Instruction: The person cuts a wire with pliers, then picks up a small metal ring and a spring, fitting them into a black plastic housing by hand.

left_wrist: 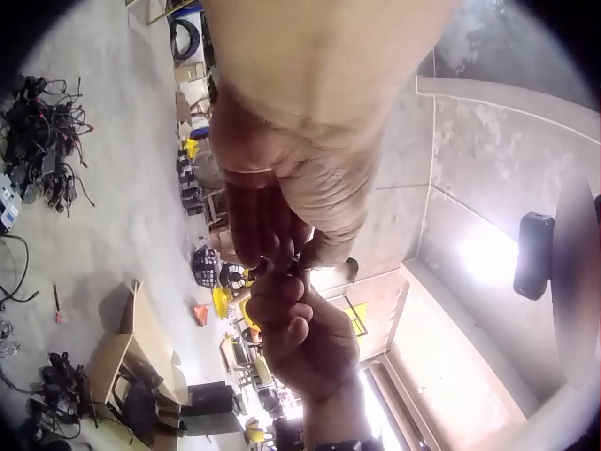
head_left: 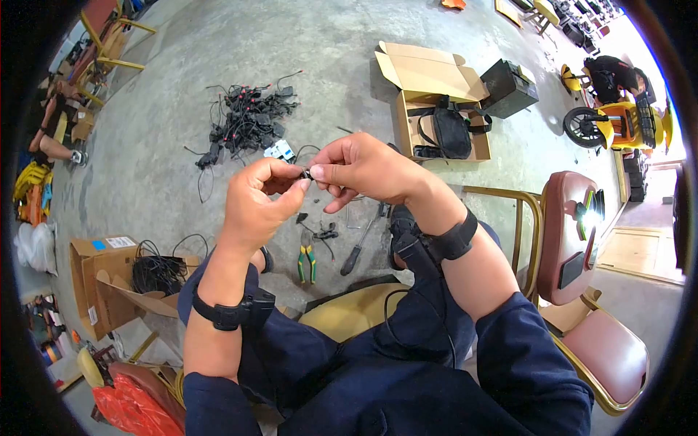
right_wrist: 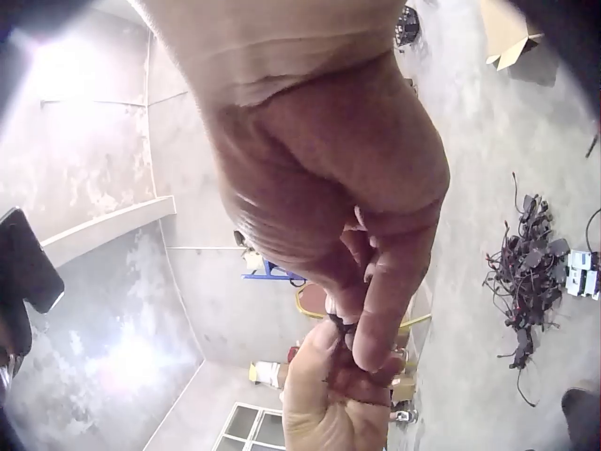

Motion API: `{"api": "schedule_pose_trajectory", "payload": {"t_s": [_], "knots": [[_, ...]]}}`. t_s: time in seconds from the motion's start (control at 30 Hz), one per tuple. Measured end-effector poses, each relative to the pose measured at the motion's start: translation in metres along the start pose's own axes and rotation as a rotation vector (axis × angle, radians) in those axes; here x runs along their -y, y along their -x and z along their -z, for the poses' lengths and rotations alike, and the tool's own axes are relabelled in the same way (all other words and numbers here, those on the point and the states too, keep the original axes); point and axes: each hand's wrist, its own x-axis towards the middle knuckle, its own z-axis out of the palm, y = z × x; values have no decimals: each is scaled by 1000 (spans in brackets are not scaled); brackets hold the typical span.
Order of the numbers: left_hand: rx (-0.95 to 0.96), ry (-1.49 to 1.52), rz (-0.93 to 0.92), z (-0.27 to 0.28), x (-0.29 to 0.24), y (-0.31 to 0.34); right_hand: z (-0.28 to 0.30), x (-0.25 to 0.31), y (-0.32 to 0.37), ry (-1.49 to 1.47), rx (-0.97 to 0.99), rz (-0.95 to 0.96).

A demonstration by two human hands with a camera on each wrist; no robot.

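Observation:
In the head view a small black piece [head_left: 307,174] sits between the fingertips of both hands, above the floor. My left hand [head_left: 251,203] pinches it from the left with thumb and forefinger. From the right, my right hand [head_left: 378,168] pinches it too, its other fingers loosely bent. Fingers cover most of the piece; its exact kind I cannot tell. The right wrist view shows a dark bit of this piece [right_wrist: 343,324] where the fingertips meet. Below the hands, pliers [head_left: 307,263] with green and yellow handles and a screwdriver [head_left: 352,260] lie on the floor.
A pile of black cables [head_left: 251,120] lies ahead beside a blue-and-white item [head_left: 280,150]. An open cardboard box [head_left: 403,138] holds a black bag [head_left: 452,132]. Another carton [head_left: 102,276] with coiled black cable [head_left: 155,275] stands left. A chair [head_left: 563,240] stands right.

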Motion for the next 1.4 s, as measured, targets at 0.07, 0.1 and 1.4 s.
{"api": "schedule_pose_trajectory", "payload": {"t_s": [0.07,0.1,1.4], "knots": [[-94,139,20,-8,4,-1,0,-4,-1,-8,-80,-1],[-93,139,21,-11,4,-1,0,-4,-1,-9,-81,-3],[-179,126,-23,-9,1,0,-9,-5,-3,-53,-138,117]]}}
